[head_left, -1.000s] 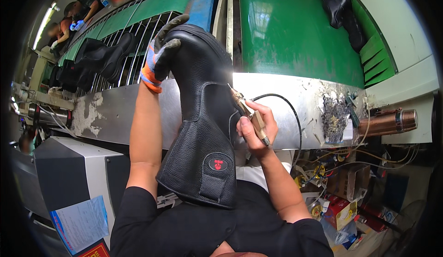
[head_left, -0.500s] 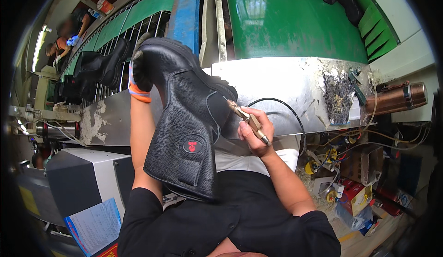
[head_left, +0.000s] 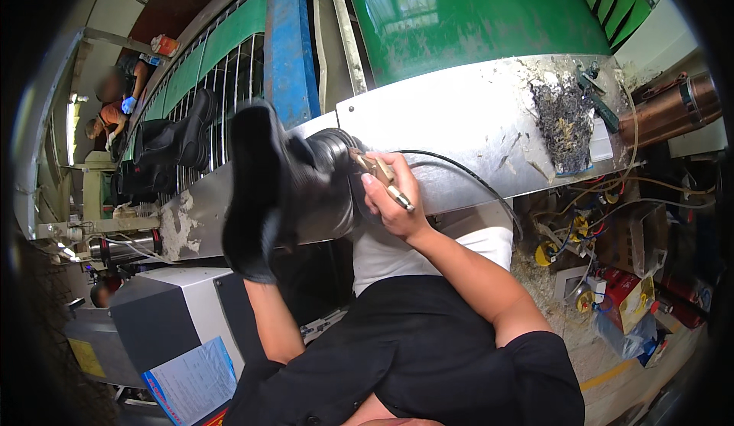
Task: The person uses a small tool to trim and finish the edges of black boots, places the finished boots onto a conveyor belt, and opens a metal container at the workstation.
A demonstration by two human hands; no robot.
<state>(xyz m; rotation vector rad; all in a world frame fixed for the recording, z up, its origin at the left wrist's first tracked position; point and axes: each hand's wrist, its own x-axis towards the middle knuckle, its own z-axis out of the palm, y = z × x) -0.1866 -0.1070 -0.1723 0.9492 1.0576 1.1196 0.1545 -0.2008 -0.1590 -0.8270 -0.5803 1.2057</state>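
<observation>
A blurred black leather boot (head_left: 284, 185) hung above our scuffed silver metal worktop (head_left: 459, 128). Our right hand (head_left: 394, 200) gripped a slim brass-coloured tool (head_left: 375, 168) beside it; the boot hid our left hand, its grip untellable. Beyond spread a glossy green surface (head_left: 482, 17); leftward, a metal-barred rack (head_left: 237, 74).

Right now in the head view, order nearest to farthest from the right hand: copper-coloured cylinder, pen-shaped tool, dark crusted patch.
1. Pen-shaped tool, in the right hand.
2. Dark crusted patch, rightward on the bench.
3. Copper-coloured cylinder, far right.
</observation>
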